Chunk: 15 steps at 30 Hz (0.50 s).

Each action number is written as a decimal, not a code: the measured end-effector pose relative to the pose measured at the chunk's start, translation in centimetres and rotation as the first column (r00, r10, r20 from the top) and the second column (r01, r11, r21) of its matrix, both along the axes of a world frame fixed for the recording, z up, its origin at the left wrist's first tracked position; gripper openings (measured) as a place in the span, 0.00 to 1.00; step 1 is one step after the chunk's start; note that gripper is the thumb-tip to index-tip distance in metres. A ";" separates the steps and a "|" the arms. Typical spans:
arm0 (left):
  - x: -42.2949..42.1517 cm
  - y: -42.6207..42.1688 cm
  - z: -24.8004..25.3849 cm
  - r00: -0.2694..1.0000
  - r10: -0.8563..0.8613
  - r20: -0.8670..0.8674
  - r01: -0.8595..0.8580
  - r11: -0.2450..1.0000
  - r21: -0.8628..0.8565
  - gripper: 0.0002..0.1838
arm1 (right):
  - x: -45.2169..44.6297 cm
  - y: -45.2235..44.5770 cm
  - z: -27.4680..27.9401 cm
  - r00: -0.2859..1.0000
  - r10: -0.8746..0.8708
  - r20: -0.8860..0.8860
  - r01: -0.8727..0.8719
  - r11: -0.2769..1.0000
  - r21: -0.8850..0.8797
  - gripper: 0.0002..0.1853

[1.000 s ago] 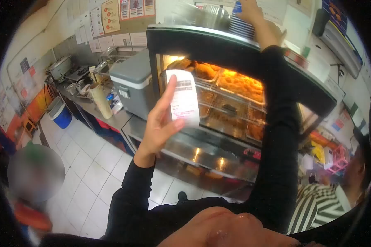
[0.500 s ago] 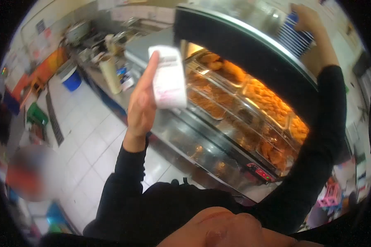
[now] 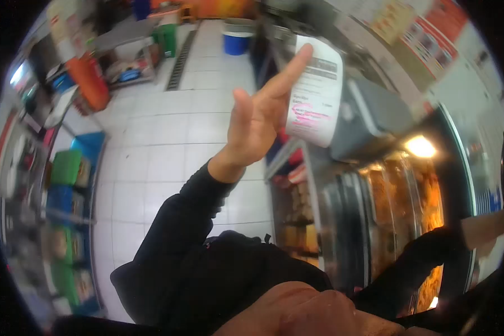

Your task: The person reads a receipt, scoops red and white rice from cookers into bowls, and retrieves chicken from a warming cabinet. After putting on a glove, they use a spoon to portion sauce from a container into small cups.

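Note:
A white printed receipt (image 3: 318, 92) with pink marks hangs from my left hand (image 3: 257, 120), which is raised in front of me. The index finger lies along its upper left edge, the thumb stands apart, and the other fingers are partly behind the paper. My right hand (image 3: 487, 228) is at the far right, over the top of the heated display case (image 3: 456, 168). It is blurred, and its fingers cannot be made out. Close beside it is a blue-and-white striped stack (image 3: 489, 201). Trays of golden fried food (image 3: 431, 207) glow inside the case.
A grey cooler box (image 3: 375, 109) stands beyond the case. Tiled floor (image 3: 151, 162) runs ahead to a blue bucket (image 3: 236, 42). On the left are shelves with green bins (image 3: 67, 168) and an orange-red object (image 3: 88, 84). Posters (image 3: 431, 36) hang at upper right.
The view has swung left, so the case and my right hand now appear farther right and more floor shows. My left hand still has the receipt; its thumb now shows apart.

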State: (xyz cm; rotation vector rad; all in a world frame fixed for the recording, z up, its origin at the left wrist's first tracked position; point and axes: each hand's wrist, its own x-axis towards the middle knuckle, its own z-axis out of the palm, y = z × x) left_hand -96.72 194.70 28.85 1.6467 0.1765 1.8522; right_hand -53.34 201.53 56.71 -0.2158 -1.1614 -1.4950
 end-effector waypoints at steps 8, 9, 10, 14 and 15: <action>0.2 -7.1 -3.7 0.839 0.542 -0.046 -0.544 0.835 -0.083 0.40 | -13.0 19.7 -23.3 0.483 0.639 -0.599 -0.703 -0.124 -0.700 0.24; 0.7 -7.3 -4.8 0.855 0.518 -0.027 -0.517 0.847 -0.125 0.39 | -15.6 21.3 -25.5 0.430 0.624 -0.653 -0.655 -0.282 -0.701 0.23; 1.4 -6.8 -5.8 0.820 0.572 0.018 -0.556 0.804 -0.212 0.37 | -18.1 23.4 -27.2 0.388 0.611 -0.690 -0.589 -0.412 -0.696 0.23; 2.2 -5.8 -7.3 0.660 0.752 0.011 -0.632 0.562 -0.533 0.43 | -25.5 30.9 -32.6 0.307 0.529 -0.791 -0.345 -0.713 -0.611 0.21; 1.2 -3.0 -8.2 0.625 0.780 0.018 -0.633 0.521 -0.572 0.42 | -28.6 33.0 -34.2 0.298 0.526 -0.796 -0.290 -0.745 -0.601 0.20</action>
